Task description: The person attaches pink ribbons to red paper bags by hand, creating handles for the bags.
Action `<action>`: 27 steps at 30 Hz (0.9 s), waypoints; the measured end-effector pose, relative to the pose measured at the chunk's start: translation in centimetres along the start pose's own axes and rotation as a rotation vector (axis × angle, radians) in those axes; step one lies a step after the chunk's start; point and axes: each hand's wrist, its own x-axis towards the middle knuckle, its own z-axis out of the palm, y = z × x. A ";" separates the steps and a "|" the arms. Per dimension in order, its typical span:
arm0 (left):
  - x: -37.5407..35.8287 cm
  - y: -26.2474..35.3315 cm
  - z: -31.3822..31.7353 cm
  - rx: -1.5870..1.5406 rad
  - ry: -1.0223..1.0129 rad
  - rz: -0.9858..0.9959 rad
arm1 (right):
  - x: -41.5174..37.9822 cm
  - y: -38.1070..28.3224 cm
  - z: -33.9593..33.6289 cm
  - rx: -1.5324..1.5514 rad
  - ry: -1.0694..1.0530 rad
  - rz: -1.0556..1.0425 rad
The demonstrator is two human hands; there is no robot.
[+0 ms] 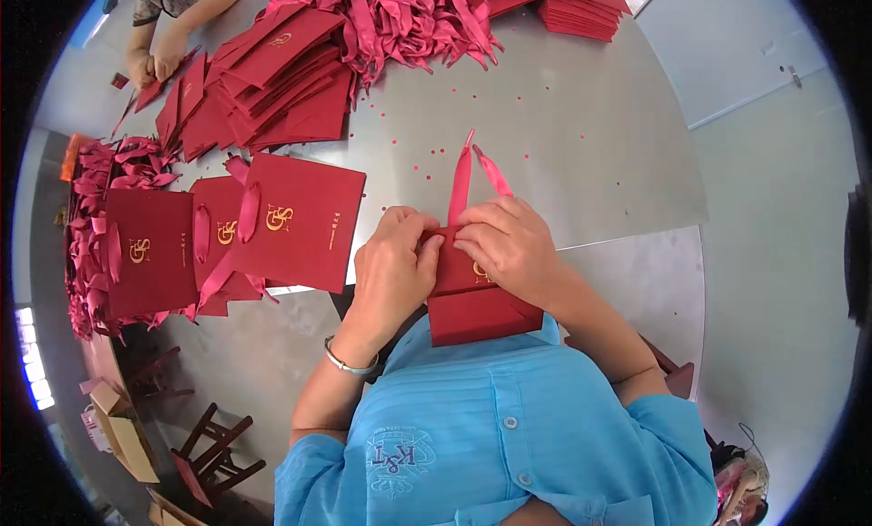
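A dark red paper gift bag lies at the table's front edge against my body, its gold print partly covered by my fingers. With fingers curled and thumb pressed in, my left hand grips the bag's top left edge. My right hand pinches the same top edge a little to the right, close to a pink ribbon. The ribbon's two ends stretch away over the table beyond the bag. Exactly how the ribbon passes through the bag is hidden by my fingers.
Left of my hands lie several red bags with ribbon handles. Behind them are stacked flat bags and a heap of pink ribbons. Red paper dots dot the metal table. Another person's hands work at far left.
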 end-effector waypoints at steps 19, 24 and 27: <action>0.0 0.5 0.7 0.129 0.041 -0.038 | -0.3 1.0 -0.1 0.271 -0.069 0.092; 0.0 0.5 0.5 0.123 0.038 -0.036 | -0.4 1.2 0.1 0.291 -0.078 0.083; -0.1 0.4 0.7 0.141 0.037 -0.038 | -0.1 1.1 -0.5 0.258 -0.046 0.057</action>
